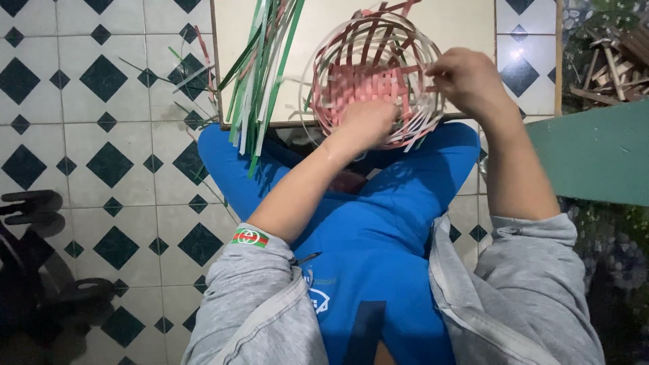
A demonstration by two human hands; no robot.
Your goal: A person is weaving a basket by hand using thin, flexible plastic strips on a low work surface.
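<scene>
A half-woven round basket of pink and white strips rests on a pale board at my knees, its opening tilted toward me. My left hand presses against the basket's near rim, fingers tucked among the strips. My right hand pinches a white strip at the basket's right rim. Loose strip ends stick out around the edge.
A bundle of green and white strips hangs off the board's left side. Stray strips lie on the white and dark-diamond tiled floor. A green surface stands at right, scrap wood behind it. Dark sandals sit at far left.
</scene>
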